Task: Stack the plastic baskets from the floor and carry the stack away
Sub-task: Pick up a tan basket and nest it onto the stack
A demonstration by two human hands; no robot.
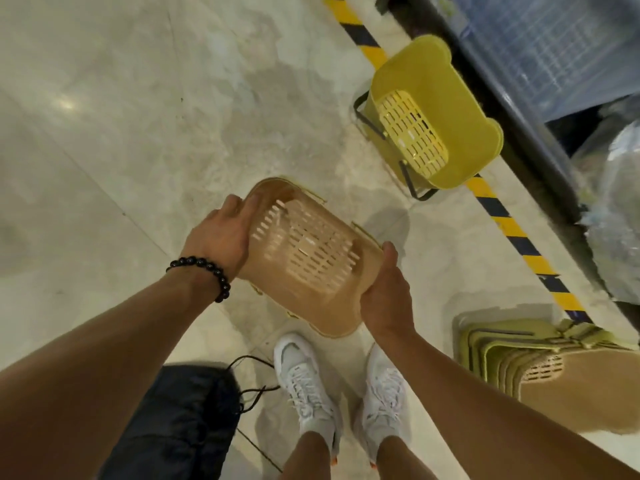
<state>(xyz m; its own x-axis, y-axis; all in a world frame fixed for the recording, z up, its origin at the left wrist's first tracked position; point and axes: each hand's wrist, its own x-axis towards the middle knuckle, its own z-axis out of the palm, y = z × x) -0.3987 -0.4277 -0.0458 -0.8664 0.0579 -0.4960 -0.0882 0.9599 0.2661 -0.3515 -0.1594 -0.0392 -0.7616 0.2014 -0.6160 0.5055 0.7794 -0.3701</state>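
Two hands, left and right, gripping opposite ends of tan slotted plastic basket, held tilted above pale floor. Beyond, yellow slotted plastic basket beside striped floor tape; nested stack of baskets at right.

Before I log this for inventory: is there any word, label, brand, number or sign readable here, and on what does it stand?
None can be read.
Tan basket, held by the left hand and right hand: no text shows.
Yellow basket and the stack of baskets: no labels visible.
White shoes: a faint side mark, too blurred to read.
Striped floor tape: black and yellow bars only, no lettering.
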